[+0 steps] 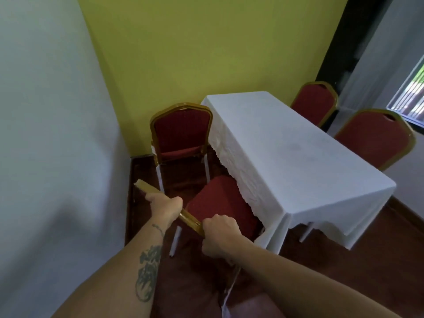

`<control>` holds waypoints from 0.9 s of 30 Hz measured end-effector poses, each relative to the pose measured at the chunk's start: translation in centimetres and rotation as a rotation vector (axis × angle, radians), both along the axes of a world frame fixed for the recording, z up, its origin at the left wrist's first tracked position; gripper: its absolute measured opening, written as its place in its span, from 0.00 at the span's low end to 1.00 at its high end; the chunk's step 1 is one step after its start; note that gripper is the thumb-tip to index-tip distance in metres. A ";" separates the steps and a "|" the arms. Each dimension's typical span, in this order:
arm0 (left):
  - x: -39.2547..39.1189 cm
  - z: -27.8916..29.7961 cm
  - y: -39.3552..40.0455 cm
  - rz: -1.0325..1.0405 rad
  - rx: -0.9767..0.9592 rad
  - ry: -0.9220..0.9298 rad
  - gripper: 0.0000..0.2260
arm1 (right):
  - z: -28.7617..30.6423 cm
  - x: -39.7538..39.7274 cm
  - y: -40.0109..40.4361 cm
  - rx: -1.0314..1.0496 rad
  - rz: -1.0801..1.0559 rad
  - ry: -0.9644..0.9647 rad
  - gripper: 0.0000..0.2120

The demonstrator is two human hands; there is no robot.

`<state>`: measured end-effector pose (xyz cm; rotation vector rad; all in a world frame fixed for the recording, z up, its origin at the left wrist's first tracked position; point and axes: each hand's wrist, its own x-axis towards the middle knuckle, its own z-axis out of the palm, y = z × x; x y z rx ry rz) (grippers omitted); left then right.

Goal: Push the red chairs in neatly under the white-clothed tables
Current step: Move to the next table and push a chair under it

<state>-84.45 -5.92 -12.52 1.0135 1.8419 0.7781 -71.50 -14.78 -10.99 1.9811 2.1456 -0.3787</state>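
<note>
A red chair (220, 203) with a gold frame stands just below me, its seat partly under the left long side of the white-clothed table (298, 157). My left hand (164, 206) and my right hand (220, 235) both grip the gold top rail of its backrest. A second red chair (181, 131) stands in the corner by the table's far left end, turned toward me and not tucked under. Two more red chairs (314, 102) (376, 136) sit along the table's right side, backs showing above the cloth.
A white wall (46, 134) runs close on my left and a yellow-green wall (206, 53) closes the far end. A window (410, 97) is at the right. The dark wooden floor (378, 260) shows around the table.
</note>
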 end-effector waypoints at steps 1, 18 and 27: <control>-0.5 0.0 0.4 -0.037 -0.003 0.007 0.40 | 0.0 -0.4 0.2 -0.013 0.008 0.004 0.17; -6.3 1.1 8.9 -0.252 -0.079 0.068 0.43 | -1.5 -4.8 8.0 -0.222 -0.096 0.250 0.31; -5.9 1.0 13.2 -0.036 -0.059 0.110 0.33 | -4.8 -6.1 12.3 -0.402 -0.143 0.380 0.46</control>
